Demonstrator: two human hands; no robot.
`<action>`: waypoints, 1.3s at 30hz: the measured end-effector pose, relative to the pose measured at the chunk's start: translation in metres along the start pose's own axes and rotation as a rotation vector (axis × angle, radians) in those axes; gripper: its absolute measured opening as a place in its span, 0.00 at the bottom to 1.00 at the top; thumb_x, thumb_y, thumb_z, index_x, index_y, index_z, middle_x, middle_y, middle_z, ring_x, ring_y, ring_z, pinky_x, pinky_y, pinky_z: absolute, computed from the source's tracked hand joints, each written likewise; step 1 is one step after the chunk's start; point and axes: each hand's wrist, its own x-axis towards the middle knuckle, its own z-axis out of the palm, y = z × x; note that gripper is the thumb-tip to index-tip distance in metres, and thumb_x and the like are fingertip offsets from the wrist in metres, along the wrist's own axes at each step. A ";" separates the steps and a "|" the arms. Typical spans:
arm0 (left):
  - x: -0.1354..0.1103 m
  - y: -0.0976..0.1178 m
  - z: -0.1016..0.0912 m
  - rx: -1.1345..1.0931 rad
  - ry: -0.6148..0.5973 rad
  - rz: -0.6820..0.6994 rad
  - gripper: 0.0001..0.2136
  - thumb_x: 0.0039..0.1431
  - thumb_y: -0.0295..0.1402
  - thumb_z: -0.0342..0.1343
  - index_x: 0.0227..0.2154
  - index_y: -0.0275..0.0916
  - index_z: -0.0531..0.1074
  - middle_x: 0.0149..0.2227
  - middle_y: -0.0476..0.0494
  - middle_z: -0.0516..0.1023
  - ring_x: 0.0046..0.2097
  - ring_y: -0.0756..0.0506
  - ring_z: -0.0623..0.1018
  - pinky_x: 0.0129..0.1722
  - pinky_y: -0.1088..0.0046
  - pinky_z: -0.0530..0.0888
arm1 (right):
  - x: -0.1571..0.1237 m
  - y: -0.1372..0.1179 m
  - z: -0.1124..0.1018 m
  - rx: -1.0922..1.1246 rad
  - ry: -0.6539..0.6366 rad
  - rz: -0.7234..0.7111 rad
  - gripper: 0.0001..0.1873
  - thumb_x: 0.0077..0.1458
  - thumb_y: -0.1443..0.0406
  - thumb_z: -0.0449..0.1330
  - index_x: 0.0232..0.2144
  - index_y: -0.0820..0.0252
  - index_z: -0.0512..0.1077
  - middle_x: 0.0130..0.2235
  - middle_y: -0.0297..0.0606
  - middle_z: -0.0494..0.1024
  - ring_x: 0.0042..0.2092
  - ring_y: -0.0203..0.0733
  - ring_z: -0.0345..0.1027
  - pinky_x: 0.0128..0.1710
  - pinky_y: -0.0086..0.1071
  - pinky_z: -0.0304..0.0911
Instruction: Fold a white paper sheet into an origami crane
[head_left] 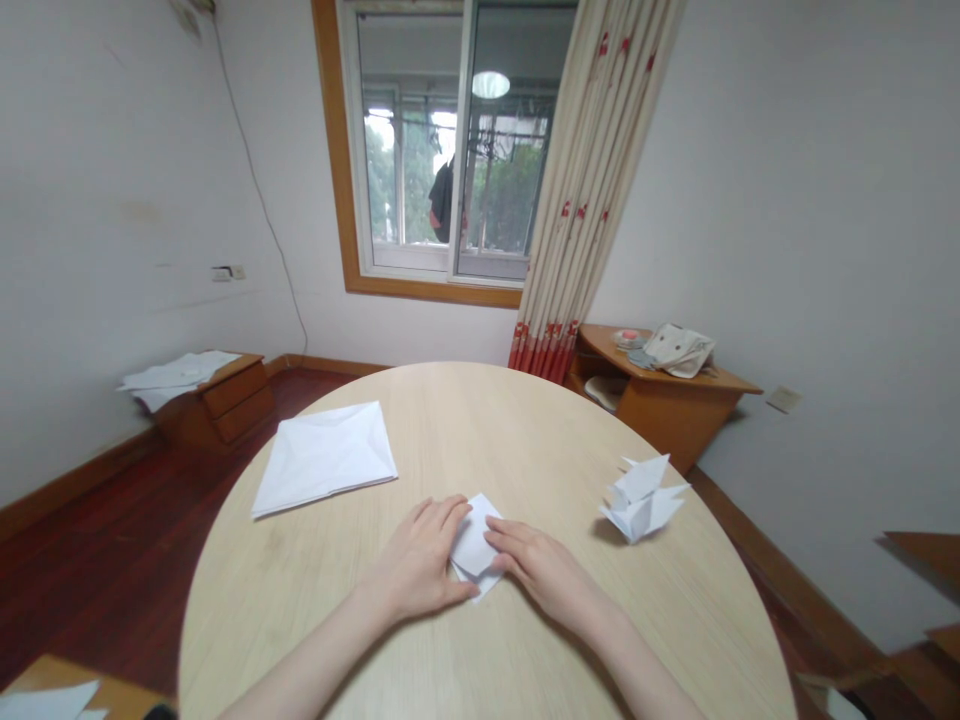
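A small piece of white paper (477,545), folded into a diamond shape with a flap at its lower tip, lies on the round wooden table (480,420) between my hands. My left hand (427,555) holds its left side, fingers along the upper left edge and thumb at the bottom tip. On the opposite side, my right hand (529,560) presses the right edge between bent fingers and thumb. Parts of the paper's edges are hidden under the fingers.
A stack of white paper sheets (326,455) lies at the table's left. Several folded paper figures (641,500) are bunched on the right. Beyond the table stand a corner desk (675,400) with a cloth bag and a low drawer cabinet (232,395).
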 end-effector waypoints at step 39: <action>0.000 0.001 0.008 -0.024 0.058 -0.019 0.31 0.40 0.36 0.68 0.49 0.41 0.64 0.67 0.33 0.41 0.67 0.28 0.37 0.60 0.38 0.37 | 0.008 -0.001 0.012 -0.338 0.763 -0.117 0.10 0.62 0.69 0.48 0.39 0.57 0.69 0.47 0.43 0.73 0.56 0.47 0.59 0.62 0.57 0.40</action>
